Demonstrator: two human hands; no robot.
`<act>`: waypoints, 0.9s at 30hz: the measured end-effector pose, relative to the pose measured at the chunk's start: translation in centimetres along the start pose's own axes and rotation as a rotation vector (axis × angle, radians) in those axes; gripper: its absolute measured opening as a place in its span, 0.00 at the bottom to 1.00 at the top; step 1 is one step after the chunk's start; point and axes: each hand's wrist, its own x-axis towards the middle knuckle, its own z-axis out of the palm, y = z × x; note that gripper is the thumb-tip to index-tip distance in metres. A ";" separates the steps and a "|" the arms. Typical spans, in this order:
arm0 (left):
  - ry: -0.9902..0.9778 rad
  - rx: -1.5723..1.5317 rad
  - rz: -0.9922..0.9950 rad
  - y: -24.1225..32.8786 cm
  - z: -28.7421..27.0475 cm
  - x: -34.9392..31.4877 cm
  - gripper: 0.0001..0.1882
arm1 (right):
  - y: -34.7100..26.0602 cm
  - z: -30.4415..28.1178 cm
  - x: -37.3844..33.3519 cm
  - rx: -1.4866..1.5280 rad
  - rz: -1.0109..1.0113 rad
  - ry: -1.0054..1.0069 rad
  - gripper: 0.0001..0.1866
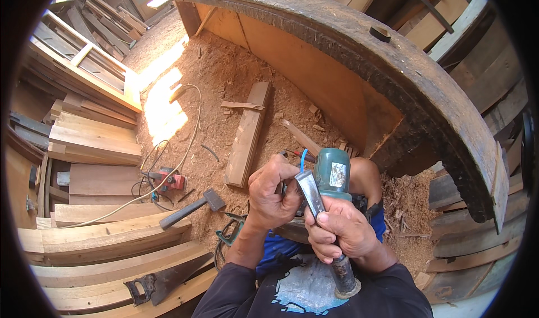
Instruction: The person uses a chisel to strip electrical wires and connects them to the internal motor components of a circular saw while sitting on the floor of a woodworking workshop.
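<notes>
My right hand (342,228) wraps round a chisel (311,193), its wide metal blade pointing up and away from me and its dark handle end low against my shirt. Beside the blade's far end, my left hand (274,193) is closed, fingers curled and thumb bent in. Whatever it may hold is hidden. Just behind the chisel stands a teal power tool (331,172) with a white label, close to my bent knee; its lower part is covered by my hands. A short blue strip (303,159) shows above the blade.
A heavy worn bench top (359,43) curves across the right, bearing a dark ring (380,34). At left lie a hammer (193,208), a red power tool (168,179) with a cord, and a handsaw (163,283) on stacked boards (101,228). A wooden beam (247,135) rests on shavings.
</notes>
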 end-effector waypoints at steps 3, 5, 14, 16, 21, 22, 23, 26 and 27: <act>0.021 -0.022 0.016 -0.4 0.1 -0.2 0.06 | 0.1 -0.2 0.0 0.026 0.005 -0.019 0.13; 0.025 -0.026 0.016 -0.6 0.1 -0.3 0.05 | 0.1 -0.2 -0.1 0.043 0.005 0.002 0.13; -0.018 -0.341 -0.451 1.0 -1.2 -0.7 0.08 | -3.7 1.6 -1.5 -0.497 -0.181 0.299 0.14; -0.022 -0.402 -0.509 1.3 -1.2 -0.5 0.10 | -5.0 2.3 -0.6 -0.648 -0.291 0.411 0.16; -0.155 -0.520 -0.555 1.6 -1.7 -0.6 0.12 | -6.6 2.4 2.1 -0.885 -0.273 0.421 0.09; -0.155 -0.522 -0.556 1.5 -1.8 -0.6 0.12 | -6.7 2.1 2.3 -0.885 -0.272 0.423 0.09; -0.199 -0.541 -0.596 1.3 -1.9 -0.7 0.11 | -6.6 1.8 2.4 -0.923 -0.282 0.401 0.08; -0.217 -0.461 -0.588 1.4 -1.6 -0.6 0.09 | -7.0 1.4 3.0 -1.038 -0.305 0.401 0.09; -0.192 -0.364 -0.537 1.5 -1.3 -0.4 0.08 | -7.1 1.3 3.2 -1.119 -0.320 0.422 0.10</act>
